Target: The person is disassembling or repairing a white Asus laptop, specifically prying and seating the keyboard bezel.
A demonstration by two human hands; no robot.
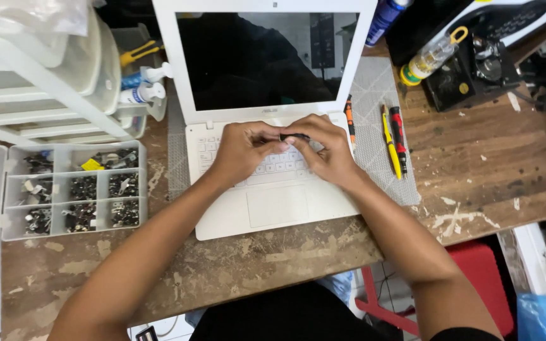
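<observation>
Both forearms reach in from the near edge of the bench (273,256), a worn wooden top with patches of pale scuffing. They meet over the keyboard of a white laptop (273,202) that sits open on a grey mat (374,95) at the middle of the bench, its screen dark.

The left hand (242,151) is curled, fingers bent in, pinching one end of a small dark part (294,136). The right hand (325,150) is likewise curled and grips the other end between thumb and fingertips. The part is held just above the upper rows of keys, near the hinge; what it is cannot be told.

Just beside the laptop's right edge, on the mat, lies an orange-and-black tool (349,119). Further right, at the mat's border, a yellow screwdriver (390,144) and a red-and-black screwdriver (399,139) lie side by side.

Toward the left edge sits a clear compartment box (74,189), lid open to the left, its cells filled with small dark metal parts; one upper cell holds a small yellow tag. Behind it at the far left corner stands a white plastic rack (52,95), with white squeeze bottles (143,88) bearing blue labels next to it.

At the far right corner a clear bottle with a yellow cap (428,60) lies tilted against a black block-shaped device (469,79). A blue can (387,19) stands beside the screen's upper right corner.
</observation>
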